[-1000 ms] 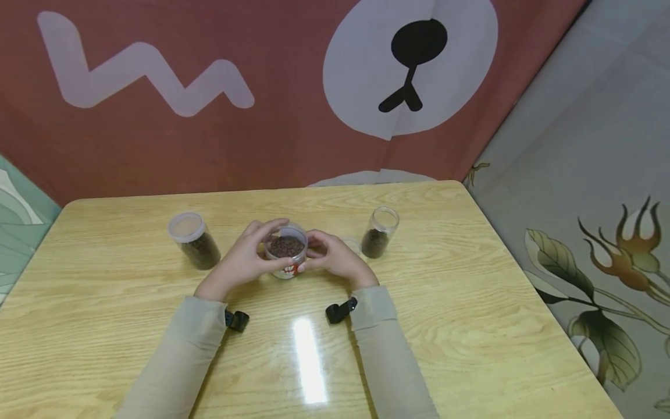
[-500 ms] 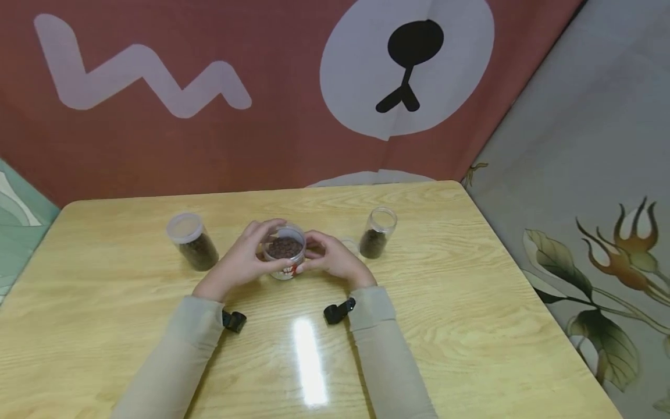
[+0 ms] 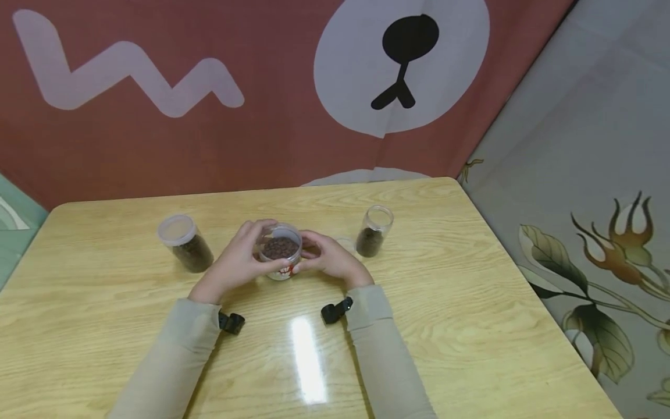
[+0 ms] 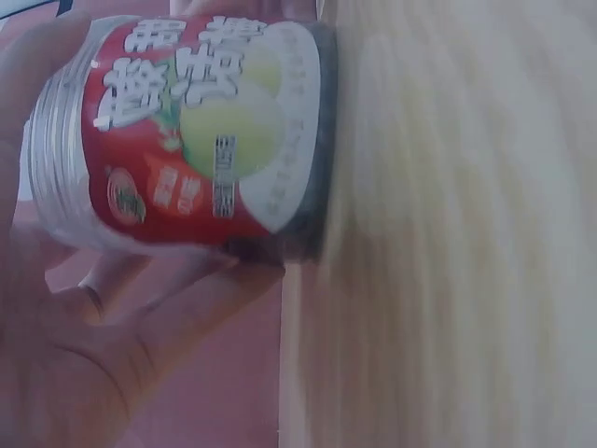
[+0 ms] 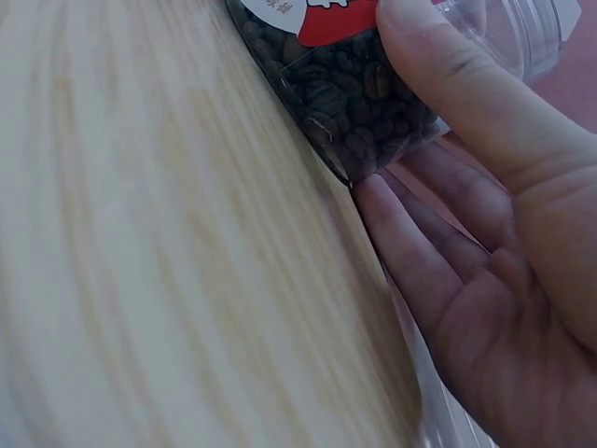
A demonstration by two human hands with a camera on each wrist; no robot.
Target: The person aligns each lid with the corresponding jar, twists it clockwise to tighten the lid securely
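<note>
A short clear jar with a red label (image 4: 149, 177) stands upright on the table, filled partway with coffee beans (image 5: 350, 103). Its top is uncovered in the head view, so the dark beans (image 3: 281, 248) show inside. My left hand (image 3: 235, 260) grips the jar from the left, thumb across the near side and fingers around the rim's far side. From the right, my right hand (image 3: 335, 259) holds it too, with the thumb (image 5: 457, 84) on the label side. Some of the right fingers are hidden behind the jar.
To the left stands a taller jar with a whitish lid (image 3: 177, 230) and dark contents. Right of my hands is an open clear jar (image 3: 371, 240), partly filled with dark beans. A clear round lid (image 3: 345, 243) lies behind my right hand, partly covered. The wooden table (image 3: 460, 314) meets fabric-covered walls.
The head view has shifted slightly, so the scene sits a little further left. Both hands keep the same grip on the jar, which has not visibly moved on the table.
</note>
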